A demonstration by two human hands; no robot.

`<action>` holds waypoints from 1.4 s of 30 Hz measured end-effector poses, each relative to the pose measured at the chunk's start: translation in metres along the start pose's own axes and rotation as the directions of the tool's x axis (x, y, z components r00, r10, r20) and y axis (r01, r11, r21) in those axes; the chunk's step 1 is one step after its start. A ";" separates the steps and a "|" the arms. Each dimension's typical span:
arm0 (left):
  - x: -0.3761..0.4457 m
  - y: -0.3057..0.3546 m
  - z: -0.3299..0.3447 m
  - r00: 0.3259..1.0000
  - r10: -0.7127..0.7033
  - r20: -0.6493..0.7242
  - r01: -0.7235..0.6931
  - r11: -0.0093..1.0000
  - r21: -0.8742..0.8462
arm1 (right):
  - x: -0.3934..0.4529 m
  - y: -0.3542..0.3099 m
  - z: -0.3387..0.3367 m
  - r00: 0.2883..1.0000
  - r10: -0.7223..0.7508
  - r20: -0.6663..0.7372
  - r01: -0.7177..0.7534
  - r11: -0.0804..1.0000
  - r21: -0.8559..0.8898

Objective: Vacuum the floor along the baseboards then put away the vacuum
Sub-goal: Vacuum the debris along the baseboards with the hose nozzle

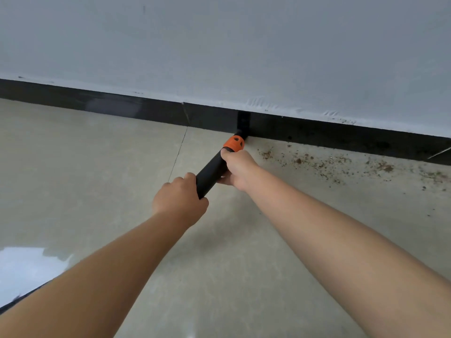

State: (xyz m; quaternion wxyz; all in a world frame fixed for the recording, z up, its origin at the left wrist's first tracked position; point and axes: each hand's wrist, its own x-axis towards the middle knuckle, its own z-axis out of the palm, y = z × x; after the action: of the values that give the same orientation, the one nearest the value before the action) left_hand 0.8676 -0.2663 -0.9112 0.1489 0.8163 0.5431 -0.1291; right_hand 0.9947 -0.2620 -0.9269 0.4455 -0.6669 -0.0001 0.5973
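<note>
I have both hands on the vacuum tube, a black cylinder that runs away from me and down toward the wall. My left hand wraps the near end of it, fingers curled over the top, a closed grip with the tube inside. My right hand takes it further along, just behind the orange collar, thumb lying across the top and fingers folded underneath; that grip is closed round the tube as well. Both forearms reach in from the bottom edge, bare.

Past the collar the vacuum narrows into a black nozzle that stands against the baseboard. Black on black there, so I cannot tell exactly where the nozzle tip ends, nor whether it touches the floor or sits just above it.

The baseboard is a dark strip running from left to right along the foot of a pale grey wall, with smudged white paint marks along their joint. The floor is glossy beige tile, a grout line crossing it left of my hands. To the right of the nozzle, brown crumbs and dirt lie scattered along the floor beside the baseboard. A bright reflection shows on the tile at lower left.
</note>
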 end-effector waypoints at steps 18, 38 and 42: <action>-0.012 0.036 -0.001 0.998 -0.006 0.062 0.005 1.000 0.012 | -0.015 0.008 -0.036 0.994 0.004 0.109 -0.019 0.991 0.135; -0.018 0.044 -0.008 0.971 0.113 0.212 -0.090 0.989 -0.115 | -0.024 0.004 -0.061 1.000 0.021 0.011 -0.022 0.973 0.231; -0.020 0.050 -0.009 0.968 0.125 0.217 -0.097 0.986 -0.134 | -0.027 0.001 -0.068 1.000 0.022 0.014 -0.025 0.967 0.252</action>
State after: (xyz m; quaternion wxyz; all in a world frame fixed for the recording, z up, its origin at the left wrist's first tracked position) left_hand 0.9070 -0.2978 -0.8904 0.2661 0.8150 0.4830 -0.1782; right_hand 1.0400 -0.3175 -0.9132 0.5195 -0.6014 0.0813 0.6015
